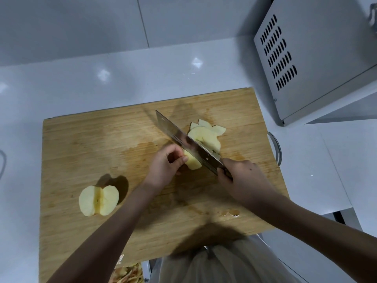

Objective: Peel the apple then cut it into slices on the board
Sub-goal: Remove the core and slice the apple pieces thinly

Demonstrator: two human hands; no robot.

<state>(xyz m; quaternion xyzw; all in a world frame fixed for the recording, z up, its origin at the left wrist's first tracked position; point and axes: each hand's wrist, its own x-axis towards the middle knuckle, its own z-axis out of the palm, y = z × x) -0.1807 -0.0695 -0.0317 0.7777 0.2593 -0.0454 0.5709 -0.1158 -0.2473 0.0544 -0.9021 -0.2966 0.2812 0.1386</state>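
While left hand point(163, 164) pinches apple piece point(192, 162), cleaver point(183, 139) (right hand point(242, 178)) cuts beside

The board point(102, 144) is light brown wood with thin lines along it. It looks matt, but a darker wet patch point(142, 149) in the middle shines a little. The knife point(175, 131) has a wide metal blade, smooth and shiny like a mirror. The apple piece point(193, 163) beside it, the slices point(206, 135) on the far side and the apple half point(99, 200) at the near left look pale and smooth. The counter point(81, 88) is white, smooth and glossy, with bright spots of light. The box point(318, 58) at far right is matt grey metal. The bag point(234, 262) at the near edge is thin, see-through plastic.
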